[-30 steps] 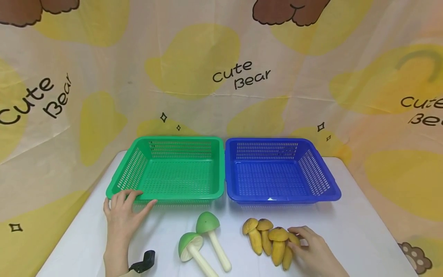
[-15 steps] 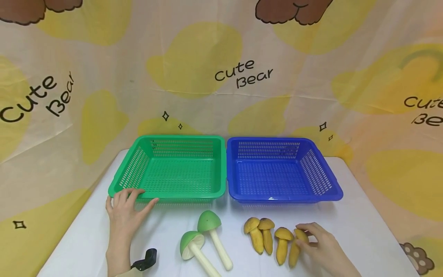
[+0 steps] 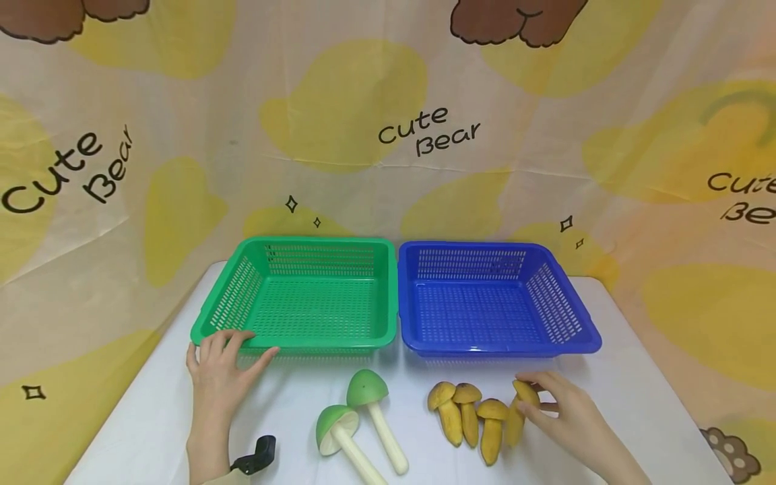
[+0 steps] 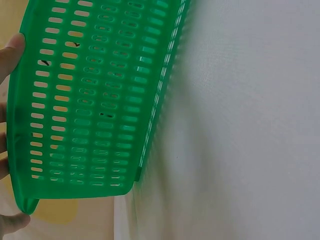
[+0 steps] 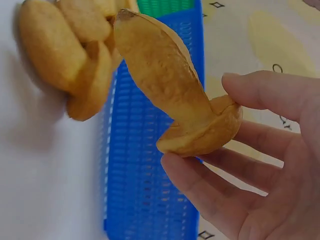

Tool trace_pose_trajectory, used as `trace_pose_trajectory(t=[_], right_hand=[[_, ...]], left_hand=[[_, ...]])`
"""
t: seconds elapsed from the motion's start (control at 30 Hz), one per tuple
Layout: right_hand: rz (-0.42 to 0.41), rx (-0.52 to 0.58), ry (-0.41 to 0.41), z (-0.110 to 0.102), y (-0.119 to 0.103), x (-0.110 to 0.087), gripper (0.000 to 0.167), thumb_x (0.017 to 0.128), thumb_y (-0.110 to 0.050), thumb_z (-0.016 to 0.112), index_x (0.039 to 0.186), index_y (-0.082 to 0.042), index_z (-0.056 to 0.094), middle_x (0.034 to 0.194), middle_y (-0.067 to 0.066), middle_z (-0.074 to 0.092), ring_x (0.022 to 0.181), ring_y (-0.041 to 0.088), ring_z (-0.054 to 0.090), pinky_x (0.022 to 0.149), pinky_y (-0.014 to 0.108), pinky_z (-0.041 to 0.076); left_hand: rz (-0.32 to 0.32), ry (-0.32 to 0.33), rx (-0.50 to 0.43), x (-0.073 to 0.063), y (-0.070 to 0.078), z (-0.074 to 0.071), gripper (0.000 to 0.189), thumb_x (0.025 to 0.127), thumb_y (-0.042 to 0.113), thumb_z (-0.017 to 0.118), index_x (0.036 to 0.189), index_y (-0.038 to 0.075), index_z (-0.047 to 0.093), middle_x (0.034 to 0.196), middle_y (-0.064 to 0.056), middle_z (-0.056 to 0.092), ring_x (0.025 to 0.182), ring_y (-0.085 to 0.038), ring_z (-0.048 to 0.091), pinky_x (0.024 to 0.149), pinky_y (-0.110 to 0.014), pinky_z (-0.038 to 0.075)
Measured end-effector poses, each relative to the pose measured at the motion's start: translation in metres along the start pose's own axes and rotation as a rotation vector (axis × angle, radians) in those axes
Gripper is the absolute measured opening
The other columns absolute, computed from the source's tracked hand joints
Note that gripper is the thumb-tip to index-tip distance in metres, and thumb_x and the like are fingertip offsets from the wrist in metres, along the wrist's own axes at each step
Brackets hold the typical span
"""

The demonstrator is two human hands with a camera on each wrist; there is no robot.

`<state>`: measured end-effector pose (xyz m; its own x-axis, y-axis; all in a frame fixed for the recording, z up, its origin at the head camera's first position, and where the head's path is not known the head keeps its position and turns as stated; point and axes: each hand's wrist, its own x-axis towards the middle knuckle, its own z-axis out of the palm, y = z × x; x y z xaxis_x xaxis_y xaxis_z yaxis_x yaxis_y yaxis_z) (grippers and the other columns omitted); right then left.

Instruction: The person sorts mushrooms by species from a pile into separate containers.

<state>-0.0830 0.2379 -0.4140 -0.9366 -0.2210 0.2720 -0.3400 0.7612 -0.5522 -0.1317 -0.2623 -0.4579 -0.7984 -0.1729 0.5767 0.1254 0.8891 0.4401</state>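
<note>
My right hand point(image 3: 566, 407) pinches a yellow toy mushroom point(image 5: 165, 75) by its cap, thumb on one side and fingers on the other. In the right wrist view its stem points up and left, lifted off the table. Several like it lie to the left, the closest being a yellow mushroom point(image 3: 492, 431). My left hand point(image 3: 218, 374) holds the near left rim of the green basket point(image 3: 382, 340), fingers over the edge and thumb in front. Two green-capped mushrooms with pale stems lie between the hands: an upper one point(image 3: 368, 389) and a lower one point(image 3: 330, 426).
A blue basket point(image 3: 485, 349) stands right beside the green one, both at the back of the white table point(image 3: 285, 404). A printed cloth point(image 3: 339, 101) hangs behind and at the sides. A black device point(image 3: 257, 455) is strapped at my left wrist.
My right hand has drawn one yellow mushroom away to the right from the others and lifted it. The neighbouring yellow mushroom has shifted slightly. My left hand stays on the green rim.
</note>
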Motion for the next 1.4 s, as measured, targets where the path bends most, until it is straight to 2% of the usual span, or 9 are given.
trace_pose_trajectory(t=[0.3, 0.5, 0.73, 0.87, 1.07, 1.4], right_hand=[[-0.029, -0.011, -0.059, -0.013, -0.023, 0.022, 0.031, 0.082, -0.02, 0.075, 0.11, -0.013, 0.065, 0.103, -0.006, 0.063, 0.092, 0.001, 0.057, 0.069, 0.014, 0.055], [-0.094, 0.015, -0.086, -0.019, -0.034, 0.037, 0.032, 0.083, -0.017, 0.074, 0.113, -0.01, 0.065, 0.104, -0.003, 0.064, 0.091, 0.001, 0.059, 0.072, 0.015, 0.055], [-0.121, 0.074, -0.106, -0.022, -0.042, 0.062, 0.031, 0.085, -0.016, 0.073, 0.114, -0.01, 0.065, 0.1, -0.003, 0.063, 0.092, 0.004, 0.06, 0.074, 0.015, 0.056], [-0.113, 0.112, -0.127, -0.019, -0.043, 0.08, 0.032, 0.085, -0.017, 0.072, 0.115, -0.01, 0.064, 0.1, -0.001, 0.063, 0.092, 0.009, 0.06, 0.074, 0.017, 0.057], [-0.103, 0.167, -0.181, -0.011, -0.049, 0.105, 0.036, 0.088, -0.023, 0.07, 0.119, -0.008, 0.062, 0.108, 0.006, 0.064, 0.098, 0.02, 0.061, 0.078, 0.023, 0.058], [-0.163, 0.199, -0.244, 0.009, -0.069, 0.148, 0.035, 0.088, -0.021, 0.069, 0.121, -0.01, 0.062, 0.111, 0.005, 0.065, 0.105, 0.022, 0.062, 0.084, 0.03, 0.057]], left_hand=[[-0.001, 0.002, -0.007, -0.001, 0.001, 0.0, 0.046, 0.067, 0.031, 0.083, 0.103, 0.009, 0.065, 0.107, -0.014, 0.056, 0.112, -0.039, 0.044, 0.108, -0.072, 0.013], [-0.001, -0.001, -0.006, -0.001, 0.001, -0.001, 0.047, 0.066, 0.031, 0.083, 0.103, 0.009, 0.064, 0.108, -0.014, 0.056, 0.113, -0.039, 0.044, 0.108, -0.071, 0.013], [0.006, 0.007, 0.001, 0.0, 0.002, -0.001, 0.046, 0.066, 0.032, 0.083, 0.102, 0.01, 0.064, 0.107, -0.014, 0.057, 0.113, -0.038, 0.045, 0.106, -0.072, 0.016], [0.007, 0.009, -0.004, -0.001, 0.002, -0.001, 0.046, 0.067, 0.033, 0.082, 0.102, 0.009, 0.064, 0.107, -0.014, 0.057, 0.113, -0.039, 0.045, 0.107, -0.072, 0.015], [-0.002, 0.002, 0.003, -0.001, 0.002, -0.001, 0.047, 0.067, 0.033, 0.082, 0.103, 0.009, 0.064, 0.107, -0.014, 0.057, 0.113, -0.038, 0.045, 0.108, -0.072, 0.014], [-0.004, -0.001, 0.003, -0.001, 0.002, -0.002, 0.046, 0.068, 0.033, 0.082, 0.103, 0.009, 0.064, 0.107, -0.014, 0.057, 0.113, -0.038, 0.044, 0.108, -0.072, 0.014]])
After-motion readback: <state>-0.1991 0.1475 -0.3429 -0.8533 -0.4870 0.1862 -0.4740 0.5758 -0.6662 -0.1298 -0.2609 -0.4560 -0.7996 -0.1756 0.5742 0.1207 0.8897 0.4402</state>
